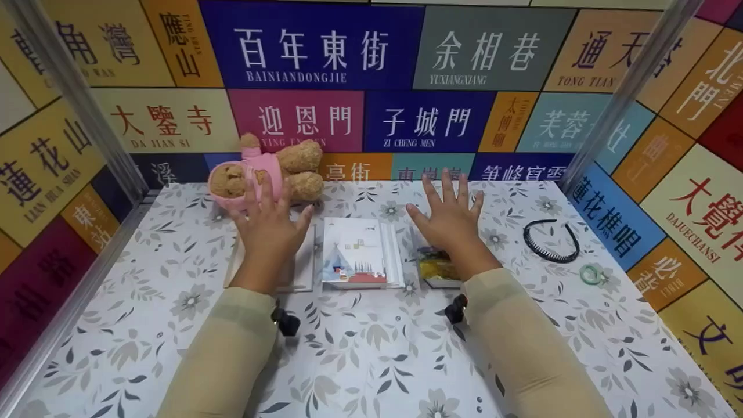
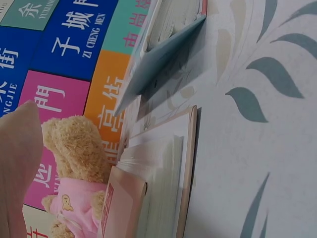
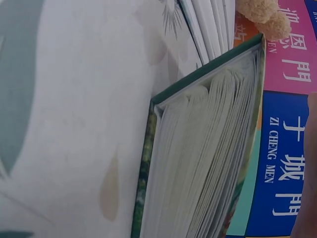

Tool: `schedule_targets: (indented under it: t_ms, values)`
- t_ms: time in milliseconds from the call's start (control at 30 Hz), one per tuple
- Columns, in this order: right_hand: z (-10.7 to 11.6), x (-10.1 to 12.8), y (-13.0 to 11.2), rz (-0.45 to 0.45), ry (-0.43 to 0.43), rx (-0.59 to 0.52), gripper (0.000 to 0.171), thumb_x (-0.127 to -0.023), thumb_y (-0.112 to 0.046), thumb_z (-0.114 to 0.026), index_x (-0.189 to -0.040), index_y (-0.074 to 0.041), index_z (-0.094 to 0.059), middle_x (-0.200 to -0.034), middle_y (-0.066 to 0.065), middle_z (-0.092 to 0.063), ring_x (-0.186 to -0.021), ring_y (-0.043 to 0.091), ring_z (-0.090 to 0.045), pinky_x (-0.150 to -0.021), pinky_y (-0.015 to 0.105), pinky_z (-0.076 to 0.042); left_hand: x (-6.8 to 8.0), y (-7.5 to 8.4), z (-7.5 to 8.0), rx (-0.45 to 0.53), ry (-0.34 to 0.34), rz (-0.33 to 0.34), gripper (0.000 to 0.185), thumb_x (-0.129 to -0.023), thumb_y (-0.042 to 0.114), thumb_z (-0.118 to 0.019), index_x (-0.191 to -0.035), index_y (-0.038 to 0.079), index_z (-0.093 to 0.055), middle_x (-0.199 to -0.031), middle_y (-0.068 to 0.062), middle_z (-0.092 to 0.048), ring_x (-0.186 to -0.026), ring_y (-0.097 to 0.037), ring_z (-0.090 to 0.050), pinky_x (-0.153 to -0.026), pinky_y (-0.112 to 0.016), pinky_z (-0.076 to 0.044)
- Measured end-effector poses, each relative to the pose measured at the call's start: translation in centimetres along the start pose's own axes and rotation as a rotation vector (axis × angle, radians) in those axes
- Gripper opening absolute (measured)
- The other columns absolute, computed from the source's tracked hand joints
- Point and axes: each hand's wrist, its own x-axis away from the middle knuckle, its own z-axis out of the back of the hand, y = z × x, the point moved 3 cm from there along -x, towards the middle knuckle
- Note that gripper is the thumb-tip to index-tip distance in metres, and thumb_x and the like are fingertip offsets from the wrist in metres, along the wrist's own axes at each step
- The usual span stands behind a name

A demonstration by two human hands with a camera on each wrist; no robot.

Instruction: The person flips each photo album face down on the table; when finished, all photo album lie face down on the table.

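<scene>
Both hands are held above the table [image 1: 360, 371], palms downward, and their fingers are straight and spread; neither of them grips anything. Below the left hand [image 1: 269, 232] there is a pale book [image 1: 302, 261], which the hand and forearm partly cover. Between the two hands lies a thick white book [image 1: 354, 261] with a tent picture on its cover. Under the right hand [image 1: 450, 223], near the wrist, is a book with yellow and dark cover [image 1: 438, 269], also partly hidden. Just beyond the left fingers, a teddy bear [image 1: 268, 168] in pink clothes is lying, its legs toward the right hand's side. To the right of the right hand are a black headband [image 1: 551, 255] and, just beside it and nearer to the person, a light green ring [image 1: 591, 274].
</scene>
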Motion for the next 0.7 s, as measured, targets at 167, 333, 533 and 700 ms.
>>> schedule_targets:
  t_ms: [167, 333, 533, 700]
  values:
    - [0.0, 0.2, 0.0, -0.006, -0.002, 0.001, 0.086, -0.095, -0.092, -0.015, -0.165, -0.053, 0.014, -0.179, -0.005, 0.026, -0.164, 0.033, 0.031, -0.124, 0.078, 0.02, 0.1, 0.2, 0.0, 0.029, -0.016, 0.004, 0.084, -0.104, 0.076, -0.033, -0.173, 0.037, -0.002, -0.18, 0.0, 0.02, -0.163, -0.033, 0.032, -0.122, -0.075, 0.026]
    - [0.2, 0.7, 0.0, -0.033, -0.022, -0.041, 0.088, -0.093, -0.094, -0.014, -0.166, -0.053, 0.013, -0.18, -0.004, 0.022, -0.164, 0.033, 0.032, -0.123, 0.075, 0.026, 0.3, 0.5, -0.2, 0.058, -0.027, 0.012, 0.084, -0.105, 0.074, -0.034, -0.173, 0.036, -0.003, -0.179, 0.001, 0.022, -0.162, -0.033, 0.035, -0.121, -0.072, 0.029]
    - [0.8, 1.4, 0.5, -0.047, -0.025, -0.095, 0.086, -0.098, -0.089, -0.024, -0.168, -0.051, 0.006, -0.183, -0.001, 0.011, -0.167, 0.035, 0.023, -0.126, 0.077, 0.017, 0.6, 0.8, -0.5, 0.121, -0.052, 0.023, 0.085, -0.105, 0.075, -0.032, -0.174, 0.032, -0.008, -0.181, 0.0, 0.018, -0.164, -0.033, 0.031, -0.125, -0.071, 0.026]
    - [1.3, 2.1, 1.2, -0.034, -0.027, -0.16, 0.084, -0.101, -0.084, -0.028, -0.171, -0.047, 0.001, -0.184, 0.004, 0.0, -0.169, 0.039, 0.01, -0.128, 0.079, 0.001, 1.0, 1.4, -0.7, 0.221, -0.101, 0.04, 0.084, -0.105, 0.075, -0.033, -0.173, 0.029, -0.017, -0.183, -0.004, 0.008, -0.167, -0.037, 0.022, -0.127, -0.072, 0.019]
